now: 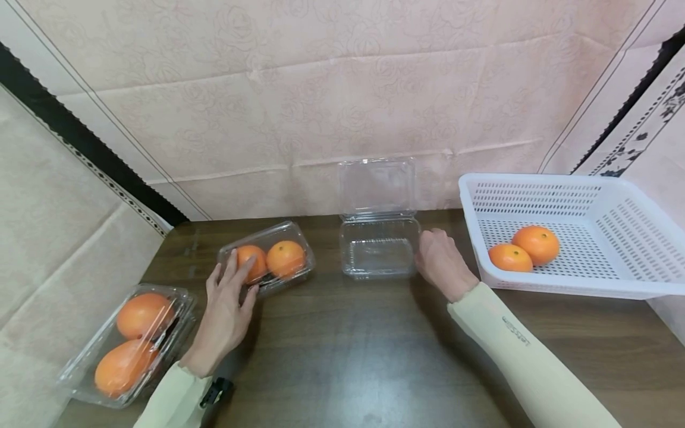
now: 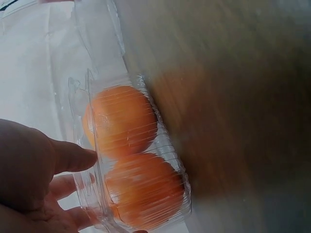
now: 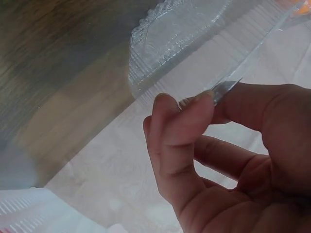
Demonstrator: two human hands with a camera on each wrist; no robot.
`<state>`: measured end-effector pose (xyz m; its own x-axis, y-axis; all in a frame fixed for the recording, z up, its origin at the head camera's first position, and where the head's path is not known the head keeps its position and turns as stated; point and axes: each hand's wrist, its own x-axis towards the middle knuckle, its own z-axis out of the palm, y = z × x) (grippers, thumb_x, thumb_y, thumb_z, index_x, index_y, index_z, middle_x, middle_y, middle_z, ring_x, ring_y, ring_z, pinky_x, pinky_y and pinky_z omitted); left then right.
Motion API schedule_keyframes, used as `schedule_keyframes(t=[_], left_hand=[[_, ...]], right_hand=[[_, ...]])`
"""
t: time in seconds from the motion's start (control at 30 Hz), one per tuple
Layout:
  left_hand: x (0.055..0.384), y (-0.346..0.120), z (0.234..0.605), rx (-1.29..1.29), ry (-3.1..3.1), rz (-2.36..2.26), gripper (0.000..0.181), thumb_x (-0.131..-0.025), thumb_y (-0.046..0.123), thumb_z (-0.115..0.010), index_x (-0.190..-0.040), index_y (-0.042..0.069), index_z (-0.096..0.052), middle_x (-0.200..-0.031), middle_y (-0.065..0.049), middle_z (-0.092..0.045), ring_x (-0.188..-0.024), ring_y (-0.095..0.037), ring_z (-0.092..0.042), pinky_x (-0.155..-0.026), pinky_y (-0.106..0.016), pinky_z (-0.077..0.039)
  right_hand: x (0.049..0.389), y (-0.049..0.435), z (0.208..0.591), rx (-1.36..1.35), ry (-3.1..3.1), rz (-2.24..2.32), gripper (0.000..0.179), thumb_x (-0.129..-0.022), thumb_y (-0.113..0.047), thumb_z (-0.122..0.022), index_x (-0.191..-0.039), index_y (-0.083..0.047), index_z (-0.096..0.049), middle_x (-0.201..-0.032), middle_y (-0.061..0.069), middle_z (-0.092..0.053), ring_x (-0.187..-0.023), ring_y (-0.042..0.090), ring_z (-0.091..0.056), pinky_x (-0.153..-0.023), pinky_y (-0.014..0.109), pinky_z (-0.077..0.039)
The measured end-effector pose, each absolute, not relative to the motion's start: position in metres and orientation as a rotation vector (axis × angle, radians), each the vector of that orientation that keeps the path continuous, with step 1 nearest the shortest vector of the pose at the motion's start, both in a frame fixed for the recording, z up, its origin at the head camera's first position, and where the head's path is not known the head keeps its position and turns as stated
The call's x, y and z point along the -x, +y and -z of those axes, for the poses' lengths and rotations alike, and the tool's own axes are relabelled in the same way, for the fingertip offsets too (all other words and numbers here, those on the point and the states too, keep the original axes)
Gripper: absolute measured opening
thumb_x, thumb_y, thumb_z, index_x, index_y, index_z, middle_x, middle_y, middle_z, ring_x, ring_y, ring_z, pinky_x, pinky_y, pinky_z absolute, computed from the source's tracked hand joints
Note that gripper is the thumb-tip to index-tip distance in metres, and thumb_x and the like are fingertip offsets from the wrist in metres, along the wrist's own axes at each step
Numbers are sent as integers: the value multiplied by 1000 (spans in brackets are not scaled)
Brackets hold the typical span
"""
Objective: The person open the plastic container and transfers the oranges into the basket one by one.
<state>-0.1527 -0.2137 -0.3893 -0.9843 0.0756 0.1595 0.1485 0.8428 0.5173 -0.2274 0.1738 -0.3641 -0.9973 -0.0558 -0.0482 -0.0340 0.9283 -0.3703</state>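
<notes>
Two oranges [image 1: 286, 259] sit in a lidded clear plastic container [image 1: 302, 235] at the left-centre of the wooden table. My left hand [image 1: 227, 309] touches this container's left end, fingers fairly straight and spread over it; the left wrist view shows the thumb [image 2: 73, 156] against its edge. At the centre stands an empty clear plastic container [image 1: 377, 270], its hinged lid [image 1: 377, 185] upright against the cloth. Its right rim is pinched between thumb and fingers of my right hand [image 1: 443, 261]. The pinch shows plainly in the right wrist view, where the hand [image 3: 194, 150] grips the thin plastic edge.
Further left lies another lidded clear container [image 1: 80, 368] with two large oranges [image 1: 143, 315]. On the right, a white perforated basket [image 1: 583, 285] holds two oranges [image 1: 537, 245]. Pale patterned cloth [image 1: 321, 119] covers the wall behind the table [image 1: 342, 356].
</notes>
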Motion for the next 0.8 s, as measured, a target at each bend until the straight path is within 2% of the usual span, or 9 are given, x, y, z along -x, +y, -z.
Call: schedule_keyframes(t=[0.27,0.4,0.57,0.8], left_hand=[[143,-209,390,188,-2899,781,58,-104,15,-58,-158,11,-37,-171,-21,-11,-152,-53,-12,-110,-79,-32],[138,-206,390,200,-2878,771,57,-104,14,-59,-157,11,-39,-170,-21,-13,-153,-52,-12,-113,-76,-31],[132,-202,391,232,-2860,769,56,-103,13,-60,-156,9,-41,-169,-22,-15,-153,-52,-11,-118,-73,-25],[125,-200,392,249,-2860,752,57,-102,13,-61,-155,11,-42,-169,-22,-17,-152,-53,-14,-114,-75,-30]], right_hand=[[236,166,365,120,3073,574,14,-93,1,-57,-91,9,-68,-84,21,-63,-66,29,-61,-52,32,-51],[239,162,366,150,3090,590,13,-92,1,-59,-89,9,-69,-83,21,-64,-66,29,-61,-52,32,-51],[244,156,367,163,3127,541,14,-91,0,-59,-88,9,-69,-87,23,-64,-69,30,-61,-58,39,-55],[250,150,367,199,3141,525,14,-89,-1,-59,-86,9,-68,-89,24,-65,-75,31,-64,-66,45,-59]])
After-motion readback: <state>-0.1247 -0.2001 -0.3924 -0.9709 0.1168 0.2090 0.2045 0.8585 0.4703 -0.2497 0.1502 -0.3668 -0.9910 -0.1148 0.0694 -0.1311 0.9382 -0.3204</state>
